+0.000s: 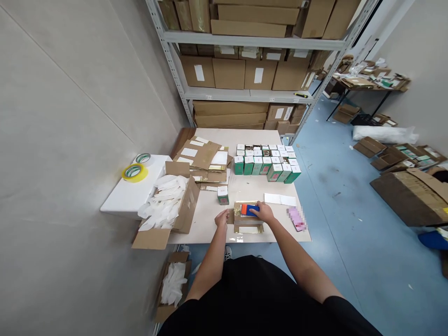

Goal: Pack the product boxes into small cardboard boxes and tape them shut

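My right hand (265, 212) grips an orange and blue tape dispenser (249, 209) and presses it on top of a small cardboard box (248, 223) with shiny gold flaps at the table's near edge. At the left side of that box rests my left hand (221, 218), fingers curled against it. One green and white carton (223, 195) stands alone just behind the box.
Several green and white cartons (266, 163) stand in rows at mid table. Flattened cardboard (203, 158) lies to their left, a white sheet (280, 199) to the right. An open box of white packing (168, 205), two tape rolls (135, 172), shelving with cartons (245, 74) behind.
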